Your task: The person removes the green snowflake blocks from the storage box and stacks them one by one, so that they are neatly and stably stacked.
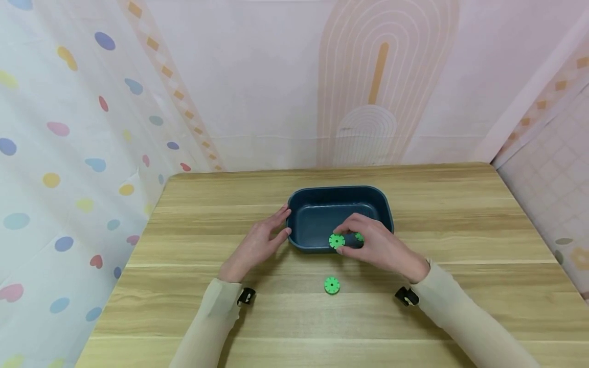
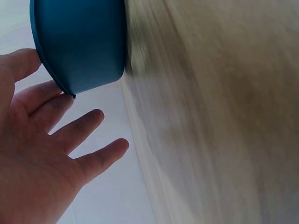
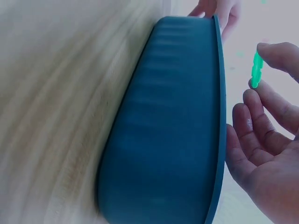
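A dark blue rectangular tub stands on the wooden table. My right hand is over its near right part, pinching a green notched disc between thumb and index finger. Edge-on, the same disc shows in the right wrist view, above the rim, with the other fingers loosely bent below it. Another green piece shows inside the tub, partly hidden by that hand. My left hand rests its fingertips at the tub's left rim, its fingers spread and fairly straight in the left wrist view.
Nearer the front, a green notched disc lies flat on the table. Patterned cloth hangs behind the table and along both sides. A black band part sits at each wrist.
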{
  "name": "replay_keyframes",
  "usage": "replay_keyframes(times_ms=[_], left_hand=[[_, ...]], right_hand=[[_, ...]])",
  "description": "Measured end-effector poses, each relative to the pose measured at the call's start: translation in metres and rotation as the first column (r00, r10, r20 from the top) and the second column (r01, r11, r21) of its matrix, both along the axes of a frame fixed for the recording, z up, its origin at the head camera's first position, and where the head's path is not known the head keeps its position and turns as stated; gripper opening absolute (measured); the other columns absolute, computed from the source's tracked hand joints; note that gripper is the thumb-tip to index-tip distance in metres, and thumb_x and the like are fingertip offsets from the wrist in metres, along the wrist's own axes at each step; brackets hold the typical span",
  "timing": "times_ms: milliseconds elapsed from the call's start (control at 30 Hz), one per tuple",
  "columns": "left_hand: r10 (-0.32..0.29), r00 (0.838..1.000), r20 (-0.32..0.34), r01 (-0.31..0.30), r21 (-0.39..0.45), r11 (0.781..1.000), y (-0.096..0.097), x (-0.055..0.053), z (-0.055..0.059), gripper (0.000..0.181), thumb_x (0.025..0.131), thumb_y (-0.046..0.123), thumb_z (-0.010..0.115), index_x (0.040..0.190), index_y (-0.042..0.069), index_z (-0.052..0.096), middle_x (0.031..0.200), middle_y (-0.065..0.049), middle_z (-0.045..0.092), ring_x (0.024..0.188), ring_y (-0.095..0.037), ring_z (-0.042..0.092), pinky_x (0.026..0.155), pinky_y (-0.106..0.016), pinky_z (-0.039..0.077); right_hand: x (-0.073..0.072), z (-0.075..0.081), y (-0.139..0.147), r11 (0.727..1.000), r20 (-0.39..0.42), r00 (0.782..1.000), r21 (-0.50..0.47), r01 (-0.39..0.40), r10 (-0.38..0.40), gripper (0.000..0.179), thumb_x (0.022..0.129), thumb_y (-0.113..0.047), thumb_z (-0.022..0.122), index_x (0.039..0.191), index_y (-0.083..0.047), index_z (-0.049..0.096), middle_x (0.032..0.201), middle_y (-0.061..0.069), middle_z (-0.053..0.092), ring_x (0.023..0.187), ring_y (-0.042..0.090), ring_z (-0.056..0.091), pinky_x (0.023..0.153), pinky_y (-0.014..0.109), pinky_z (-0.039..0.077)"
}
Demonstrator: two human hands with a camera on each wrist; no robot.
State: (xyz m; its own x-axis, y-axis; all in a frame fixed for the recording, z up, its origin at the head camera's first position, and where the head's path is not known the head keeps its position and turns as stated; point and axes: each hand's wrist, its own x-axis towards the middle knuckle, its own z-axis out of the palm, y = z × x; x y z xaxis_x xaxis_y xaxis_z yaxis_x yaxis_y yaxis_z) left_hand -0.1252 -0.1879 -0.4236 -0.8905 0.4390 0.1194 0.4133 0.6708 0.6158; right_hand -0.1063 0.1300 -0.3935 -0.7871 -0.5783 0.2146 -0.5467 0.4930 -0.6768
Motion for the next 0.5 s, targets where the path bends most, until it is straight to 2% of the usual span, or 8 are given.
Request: replay_keyframes(times_ms=[333,500], left_hand=[[-0.002,1.0,0.005,0.002,0.006,1.0,0.0,0.001,0.002,0.057,0.109,0.028,0.056,0.158,0.003,0.04,0.166,-0.01,0.031,0.148,-0.032,0.038,0.118,-0.052,0.036],[-0.002,1.0,0.007,0.002,0.005,1.0,0.0,0.001,0.002,0.057,0.109,0.027,0.056,0.158,0.003,0.04,0.166,-0.011,0.032,0.146,-0.031,0.04,0.117,-0.051,0.036]], right_hand=[[0.013,-0.002,-0.001,0.999,-0.024,0.999,0.014,-0.034,0.034,0.028,0.089,-0.019,0.084,0.116,-0.017,0.075,0.111,-0.009,0.064,0.1,0.011,0.063,0.086,0.034,0.057],[0.019,-0.004,-0.001,0.998,-0.029,0.998,0.017,-0.059,0.06,0.028,0.09,-0.018,0.083,0.116,-0.017,0.075,0.112,-0.008,0.064,0.102,0.015,0.064,0.087,0.038,0.058]])
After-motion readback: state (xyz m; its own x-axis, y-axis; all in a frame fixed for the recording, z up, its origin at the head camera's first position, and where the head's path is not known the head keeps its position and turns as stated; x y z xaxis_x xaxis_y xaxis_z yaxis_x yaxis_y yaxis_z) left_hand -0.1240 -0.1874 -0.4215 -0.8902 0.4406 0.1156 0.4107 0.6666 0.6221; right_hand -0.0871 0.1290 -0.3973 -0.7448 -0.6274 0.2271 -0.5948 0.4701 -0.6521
